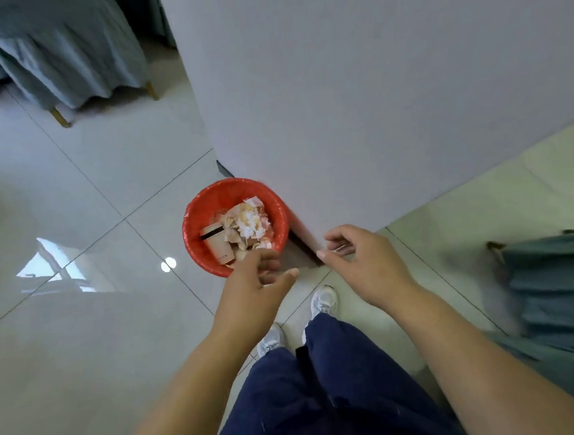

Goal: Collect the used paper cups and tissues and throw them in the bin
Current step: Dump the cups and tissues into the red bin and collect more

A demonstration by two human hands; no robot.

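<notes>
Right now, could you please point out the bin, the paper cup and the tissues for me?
bin [209,203]: head view, bare red inner wall, upper left.
paper cup [217,249]: head view, its side below the black band.
tissues [253,225]: head view, white crumpled middle of the heap.

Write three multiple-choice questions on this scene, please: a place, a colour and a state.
1. Where is the bin? A. beside the wall corner B. on a table C. under a chair
2. What colour is its liner? A. black B. red C. blue
3. What state is the bin in? A. empty B. tipped over C. upright, holding cups and tissues
Answers: 1 A, it stands on the floor by the wall corner; 2 B, red plastic covers the rim; 3 C, cups and crumpled tissues lie inside.
</notes>
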